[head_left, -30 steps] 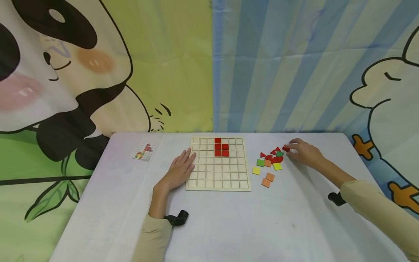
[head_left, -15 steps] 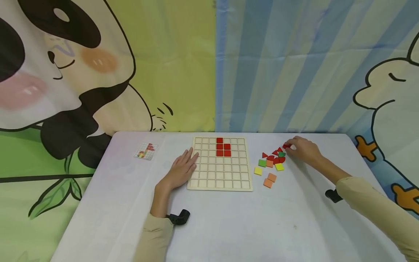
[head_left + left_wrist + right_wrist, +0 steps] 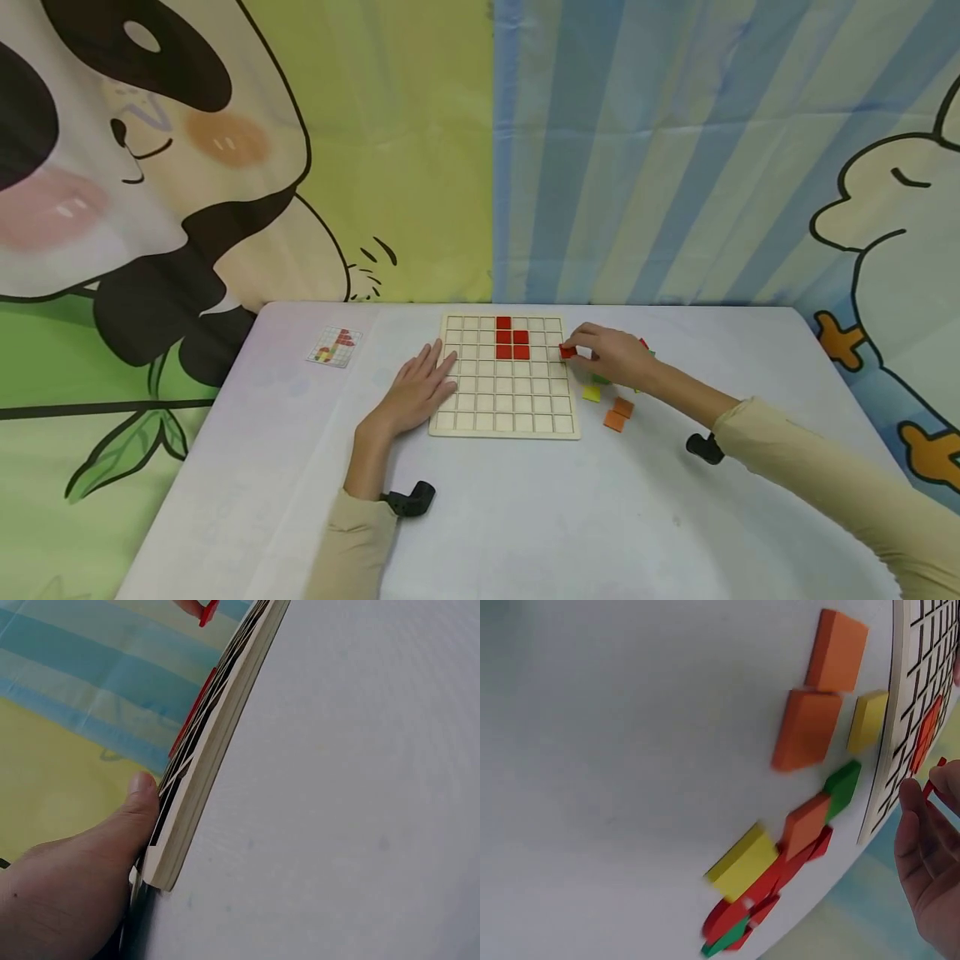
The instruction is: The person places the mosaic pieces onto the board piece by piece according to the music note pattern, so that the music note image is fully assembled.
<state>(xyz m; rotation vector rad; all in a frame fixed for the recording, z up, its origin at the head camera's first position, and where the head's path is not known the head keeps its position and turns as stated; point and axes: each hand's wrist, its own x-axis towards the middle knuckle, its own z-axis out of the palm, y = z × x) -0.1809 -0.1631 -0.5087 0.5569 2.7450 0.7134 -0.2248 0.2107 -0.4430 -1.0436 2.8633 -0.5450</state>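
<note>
My right hand [image 3: 615,353] pinches a small red tile [image 3: 567,352] between thumb and fingertips, over the right edge of the wooden grid board [image 3: 482,402]. The right wrist view shows that tile [image 3: 934,782] nearly edge-on in the pinch. Several red square tiles [image 3: 512,344] sit together in the board's upper cells. My left hand [image 3: 411,388] rests with straight fingers along the board's left edge; in the left wrist view the thumb [image 3: 141,795] lies against its rim.
Loose tiles lie right of the board: orange squares [image 3: 614,421], a yellow square [image 3: 592,393] and, in the right wrist view, green squares [image 3: 842,789] and red curved pieces [image 3: 721,918]. My right hand partly hides them in the head view. A pattern card [image 3: 334,347] lies left.
My right hand has picked the red tile from the back of the loose pile and carried it left to the board's right edge. The left hand stays in place.
</note>
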